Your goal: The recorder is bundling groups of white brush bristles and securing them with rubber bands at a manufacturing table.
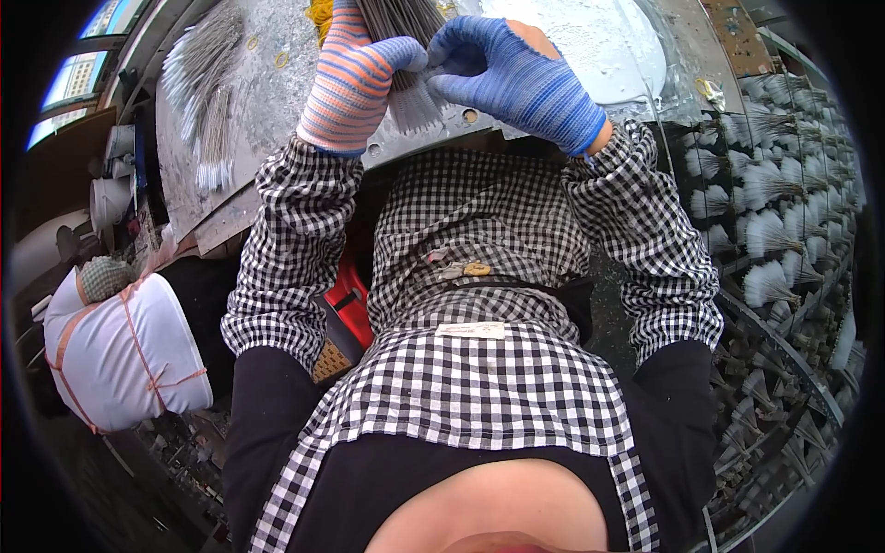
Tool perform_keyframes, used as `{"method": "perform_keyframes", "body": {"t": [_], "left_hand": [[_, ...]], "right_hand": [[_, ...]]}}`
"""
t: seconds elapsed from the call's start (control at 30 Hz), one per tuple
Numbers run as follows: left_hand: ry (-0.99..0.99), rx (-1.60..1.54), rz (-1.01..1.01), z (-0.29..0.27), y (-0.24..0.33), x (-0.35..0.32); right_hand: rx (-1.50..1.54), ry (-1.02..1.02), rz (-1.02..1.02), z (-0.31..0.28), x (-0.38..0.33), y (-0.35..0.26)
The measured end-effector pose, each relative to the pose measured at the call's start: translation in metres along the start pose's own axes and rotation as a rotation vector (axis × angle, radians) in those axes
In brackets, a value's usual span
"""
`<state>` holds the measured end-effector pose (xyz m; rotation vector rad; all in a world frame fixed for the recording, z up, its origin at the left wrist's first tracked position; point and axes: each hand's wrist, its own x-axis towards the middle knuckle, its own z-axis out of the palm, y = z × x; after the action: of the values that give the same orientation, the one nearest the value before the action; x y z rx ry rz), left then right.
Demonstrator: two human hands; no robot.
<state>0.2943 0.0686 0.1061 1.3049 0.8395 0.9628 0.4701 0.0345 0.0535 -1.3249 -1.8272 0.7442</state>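
Note:
My left hand point(350, 92), in an orange-and-blue striped glove, is closed around a bundle of thin grey strands point(415, 109) with paler lower ends. Its thumb presses across the bundle. The fingers of my right hand point(516, 83), in a blue striped glove, bend in a pinch at the bundle's right edge, close to the left thumb. Whatever lies between those fingertips is too small to make out. More grey strands with white tips point(207, 78) lie loose on the worktable point(267, 120) to the left.
A pool of white paste point(613, 46) spreads on the table's right side. Yellow bands point(319, 17) lie by the left hand. Racks of white-tipped bundles point(770, 184) fill the right. At left sits a white, cord-tied bundle point(134, 346); a red object point(348, 304) is below the table.

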Motion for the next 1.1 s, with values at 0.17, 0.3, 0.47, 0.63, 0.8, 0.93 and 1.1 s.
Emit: {"method": "perform_keyframes", "body": {"t": [0.17,0.3,0.47,0.63,0.8,0.93,1.1], "left_hand": [[-0.314,-0.076,-0.104,0.007,0.012,0.032],[-0.46,0.113,0.133,0.03,-0.003,0.069],[-0.456,0.444,0.904,0.074,-0.03,0.106],[-0.359,0.846,1.0,0.084,-0.047,0.116],[-0.361,0.74,1.146,0.088,-0.059,0.122],[-0.635,-0.034,0.288,0.097,-0.073,0.13],[-0.505,-0.438,-0.079,0.102,-0.071,0.123]], "right_hand": [[0.119,-0.171,0.074,-0.046,-0.003,-0.001],[0.382,-0.115,0.074,-0.067,-0.009,0.026],[-0.047,0.0,0.199,-0.088,-0.017,0.071],[-0.493,0.213,0.022,-0.073,-0.026,0.135],[-0.313,0.215,0.04,-0.064,-0.021,0.156],[-0.401,0.262,-0.038,-0.062,-0.018,0.166],[-0.517,0.268,-0.132,-0.059,-0.014,0.163]]}}
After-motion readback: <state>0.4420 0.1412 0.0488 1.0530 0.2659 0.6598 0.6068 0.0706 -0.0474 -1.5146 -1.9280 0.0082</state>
